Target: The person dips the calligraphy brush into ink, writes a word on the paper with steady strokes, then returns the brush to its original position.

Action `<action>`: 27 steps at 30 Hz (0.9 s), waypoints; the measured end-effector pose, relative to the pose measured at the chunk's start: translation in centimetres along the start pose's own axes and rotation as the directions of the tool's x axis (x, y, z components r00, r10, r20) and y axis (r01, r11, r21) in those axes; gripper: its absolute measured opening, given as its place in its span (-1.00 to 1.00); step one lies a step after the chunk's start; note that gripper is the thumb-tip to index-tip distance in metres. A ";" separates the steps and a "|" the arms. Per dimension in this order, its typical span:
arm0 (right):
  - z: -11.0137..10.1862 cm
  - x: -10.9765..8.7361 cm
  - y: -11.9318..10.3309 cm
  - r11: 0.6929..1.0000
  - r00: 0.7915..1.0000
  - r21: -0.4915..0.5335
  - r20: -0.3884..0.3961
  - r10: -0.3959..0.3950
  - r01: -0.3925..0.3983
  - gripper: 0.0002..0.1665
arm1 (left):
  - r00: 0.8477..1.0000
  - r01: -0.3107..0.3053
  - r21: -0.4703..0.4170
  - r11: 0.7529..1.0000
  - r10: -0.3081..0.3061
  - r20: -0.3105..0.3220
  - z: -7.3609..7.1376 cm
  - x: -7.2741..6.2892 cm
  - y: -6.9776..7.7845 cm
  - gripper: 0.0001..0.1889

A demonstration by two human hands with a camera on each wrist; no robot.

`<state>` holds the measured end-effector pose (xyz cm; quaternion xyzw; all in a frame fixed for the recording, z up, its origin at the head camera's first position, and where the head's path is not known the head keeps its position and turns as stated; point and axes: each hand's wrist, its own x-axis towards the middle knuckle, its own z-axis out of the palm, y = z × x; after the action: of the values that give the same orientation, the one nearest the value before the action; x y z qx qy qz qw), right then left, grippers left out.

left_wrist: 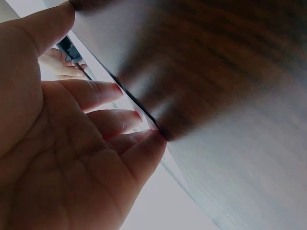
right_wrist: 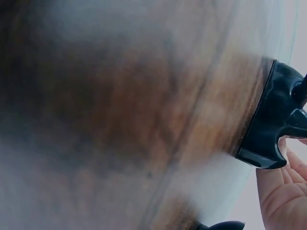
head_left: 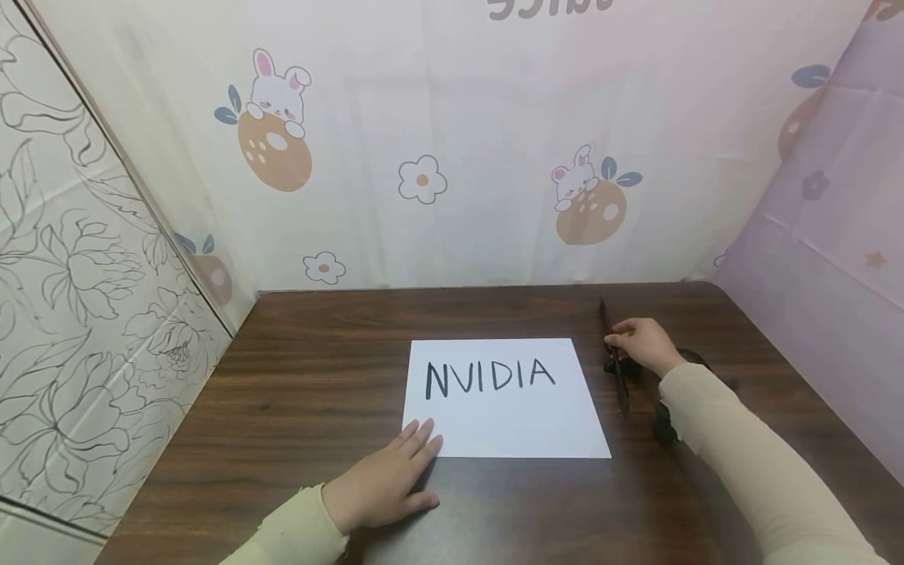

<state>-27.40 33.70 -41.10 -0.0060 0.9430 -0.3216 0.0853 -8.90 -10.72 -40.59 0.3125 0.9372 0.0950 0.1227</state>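
A white sheet of paper (head_left: 508, 424) lies on the table with NVIDIA lettered on it in black. My left hand (head_left: 388, 479) rests at the sheet's lower left corner, its fingers straight and slightly spread; in the left wrist view the fingertips touch the paper's edge. To the right of the sheet, my right hand (head_left: 644, 344) pinches a dark writing brush (head_left: 621, 388) between thumb and fingers. Under the brush is a glossy black brush rest (right_wrist: 264, 124) with rounded notches. Whether the brush still touches the rest I cannot tell.
A black object (head_left: 664, 424) is partly hidden by the right wrist and sleeve. The dark wood table (head_left: 304, 377) meets a curtain (head_left: 494, 235) printed with rabbits and flowers at its back edge. A flower-patterned panel (head_left: 78, 259) stands at the left.
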 end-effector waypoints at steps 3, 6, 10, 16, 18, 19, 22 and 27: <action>-0.1 0.0 0.0 1.000 1.000 -0.014 0.003 0.005 -0.005 -0.40 | 1.000 -0.003 0.004 1.000 0.003 -0.005 0.0 0.0 0.0 -0.22; -0.1 0.0 0.0 1.000 1.000 -0.023 0.006 0.011 -0.011 -0.39 | 1.000 -0.006 0.007 1.000 0.006 -0.007 0.0 0.0 0.0 -0.22; -0.2 0.0 0.1 0.999 1.000 -0.031 0.007 0.012 -0.012 -0.38 | 1.000 -0.005 0.007 1.000 0.005 -0.005 0.1 0.0 -0.1 -0.22; -0.3 0.0 0.1 0.999 1.000 -0.047 -0.010 0.012 -0.012 -0.34 | 1.000 0.005 0.003 1.000 -0.005 0.001 0.1 0.2 -0.1 -0.22; -0.4 -0.1 0.0 0.999 1.000 -0.048 -0.016 0.012 -0.013 -0.32 | 1.000 0.005 0.000 1.000 -0.005 0.001 0.1 0.2 -0.1 -0.22; -0.5 -0.2 -0.1 0.999 1.000 -0.047 -0.019 0.013 -0.014 -0.32 | 1.000 0.005 -0.003 1.000 -0.005 0.002 0.1 0.2 -0.1 -0.22; -0.9 -0.4 -0.6 0.998 0.999 -0.059 -0.038 0.005 -0.008 -0.29 | 1.000 0.004 -0.007 1.000 -0.004 -0.002 0.0 0.2 -0.2 -0.22; -1.7 -0.9 -1.7 0.995 0.994 -0.095 -0.101 -0.029 0.019 -0.23 | 1.000 -0.003 -0.012 1.000 0.003 -0.012 -0.2 0.1 -0.2 -0.23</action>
<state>-26.84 33.45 -38.58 -0.0049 0.9601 -0.2777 0.0326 -9.16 -10.84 -40.43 0.3127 0.9368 0.1029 0.1187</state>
